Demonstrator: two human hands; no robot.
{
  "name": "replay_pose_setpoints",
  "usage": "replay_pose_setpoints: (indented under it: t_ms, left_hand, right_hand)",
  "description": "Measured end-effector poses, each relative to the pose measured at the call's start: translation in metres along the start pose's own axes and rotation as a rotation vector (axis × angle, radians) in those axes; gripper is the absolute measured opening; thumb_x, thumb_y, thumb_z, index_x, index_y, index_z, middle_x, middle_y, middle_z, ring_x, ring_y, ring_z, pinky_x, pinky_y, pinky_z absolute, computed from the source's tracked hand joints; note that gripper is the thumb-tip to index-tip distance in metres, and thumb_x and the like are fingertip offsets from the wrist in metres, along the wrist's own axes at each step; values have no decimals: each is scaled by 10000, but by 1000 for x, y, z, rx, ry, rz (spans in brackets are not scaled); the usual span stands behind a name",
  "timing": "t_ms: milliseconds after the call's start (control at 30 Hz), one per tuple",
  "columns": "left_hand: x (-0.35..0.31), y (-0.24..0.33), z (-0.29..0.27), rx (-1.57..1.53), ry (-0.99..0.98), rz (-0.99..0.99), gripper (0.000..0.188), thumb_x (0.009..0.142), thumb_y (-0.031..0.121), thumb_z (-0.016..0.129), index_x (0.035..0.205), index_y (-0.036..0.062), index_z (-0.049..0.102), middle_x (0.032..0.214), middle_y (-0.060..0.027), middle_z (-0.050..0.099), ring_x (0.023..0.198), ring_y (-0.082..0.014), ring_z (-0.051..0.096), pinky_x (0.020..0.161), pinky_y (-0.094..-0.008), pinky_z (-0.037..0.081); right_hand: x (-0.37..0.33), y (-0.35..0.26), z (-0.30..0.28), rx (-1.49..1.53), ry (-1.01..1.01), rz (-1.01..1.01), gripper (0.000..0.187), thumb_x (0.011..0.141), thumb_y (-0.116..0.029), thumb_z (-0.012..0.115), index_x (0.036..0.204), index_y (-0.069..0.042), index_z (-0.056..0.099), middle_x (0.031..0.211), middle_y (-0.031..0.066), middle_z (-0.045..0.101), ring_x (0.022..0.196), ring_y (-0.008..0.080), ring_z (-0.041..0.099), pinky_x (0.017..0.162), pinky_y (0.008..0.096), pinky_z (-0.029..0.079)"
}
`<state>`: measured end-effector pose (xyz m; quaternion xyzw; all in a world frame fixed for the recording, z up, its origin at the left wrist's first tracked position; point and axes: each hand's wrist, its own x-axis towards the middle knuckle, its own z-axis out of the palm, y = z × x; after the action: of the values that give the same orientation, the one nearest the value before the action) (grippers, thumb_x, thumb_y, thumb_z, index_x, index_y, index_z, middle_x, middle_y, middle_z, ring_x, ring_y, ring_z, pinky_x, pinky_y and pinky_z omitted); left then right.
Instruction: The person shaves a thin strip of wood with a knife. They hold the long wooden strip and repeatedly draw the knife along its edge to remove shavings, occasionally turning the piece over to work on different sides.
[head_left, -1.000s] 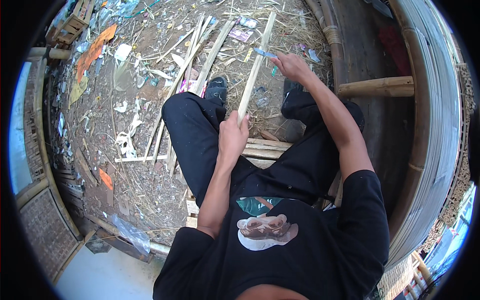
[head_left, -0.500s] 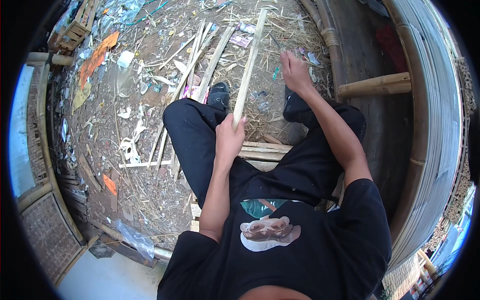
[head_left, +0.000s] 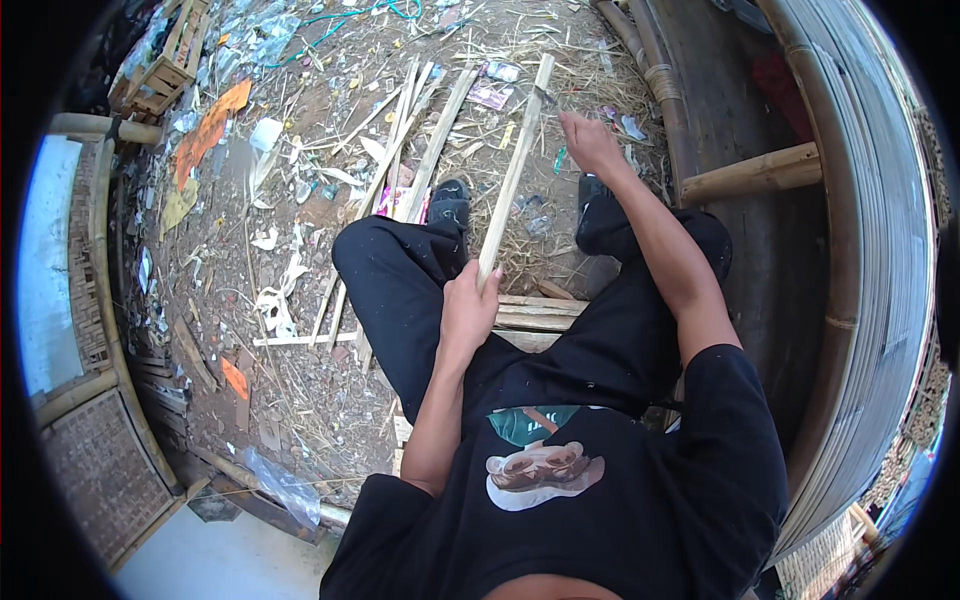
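- We find the left hand [head_left: 470, 308] closed around the near end of a long wooden slat [head_left: 518, 165], the thumb on its right side.
- The slat slopes up and away from that hand, leaning slightly right, in the space between the knees and above the littered ground [head_left: 330, 240].
- We note the right hand [head_left: 592, 142] curled shut on a knife [head_left: 543, 95]; the handle is hidden by the fingers.
- The dark blade reaches left to the slat near its far end. We cannot tell whether the edge touches the wood.
- Both forearms are bare below the sleeves of a black T-shirt [head_left: 620, 500]; the person sits with knees apart in black trousers [head_left: 390, 270].
- To the left of the held slat we record a broad slat [head_left: 442, 140] on the ground, with a bundle of thinner strips [head_left: 402, 125] just beside it.
- A purple wrapper [head_left: 488, 97] lies between the broad slat and the held one.
- Further left we see an orange sheet [head_left: 213, 128] and, beyond it, a slatted wooden crate [head_left: 170, 68].
- On the right, a bamboo pole [head_left: 755, 173] runs crosswise, well apart from the slat.
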<state>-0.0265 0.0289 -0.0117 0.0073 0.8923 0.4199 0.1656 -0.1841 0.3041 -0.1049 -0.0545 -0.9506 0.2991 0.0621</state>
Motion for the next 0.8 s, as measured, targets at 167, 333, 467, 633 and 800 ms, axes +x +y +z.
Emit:
replay_pose_setpoints:
  t_ms: [167, 333, 467, 633, 800]
  left_hand:
    - [-5, -10, -7, -2, -33, -45, 303, 933, 226, 582, 829, -53, 527, 649, -219, 562, 578, -363, 564, 560, -409, 423]
    - [-6, -9, -16, 68, -98, -99, 299, 945, 225, 545, 851, -57, 515, 758, -284, 592, 766, -473, 581, 653, -489, 433]
    - [-15, -18, -21, 150, -114, -92, 312, 948, 237, 543, 851, -59, 515, 773, -281, 595, 785, -482, 574, 664, -487, 436]
    - [-6, -32, -20, -82, -182, -170, 318, 957, 270, 563, 863, -32, 527, 644, -144, 563, 560, -237, 560, 537, -385, 424]
    - [7, -1, -15, -559, -294, -374, 255, 999, 294, 511, 852, 87, 490, 592, 58, 412, 404, -32, 340, 360, -212, 273]
  right_hand:
    - [-28, -24, 9, 162, -115, -23, 436, 998, -398, 400, 851, -36, 593, 713, 262, 614, 737, 476, 604, 678, 552, 465]
    - [-80, -54, 15, 204, -336, -155, 410, 991, -382, 430, 842, -39, 596, 705, 256, 608, 717, 477, 592, 666, 549, 463]
    - [-77, -28, 23, 192, -302, -145, 442, 991, -408, 413, 853, -37, 611, 738, 263, 618, 767, 474, 599, 711, 546, 472]
    - [-60, -27, 3, 150, -247, 143, 590, 979, -517, 358, 870, -9, 638, 766, 254, 630, 805, 427, 620, 732, 502, 469]
    - [-69, -57, -26, 502, -284, 351, 629, 931, -603, 448, 841, -19, 663, 573, 82, 546, 541, 212, 551, 546, 371, 431]
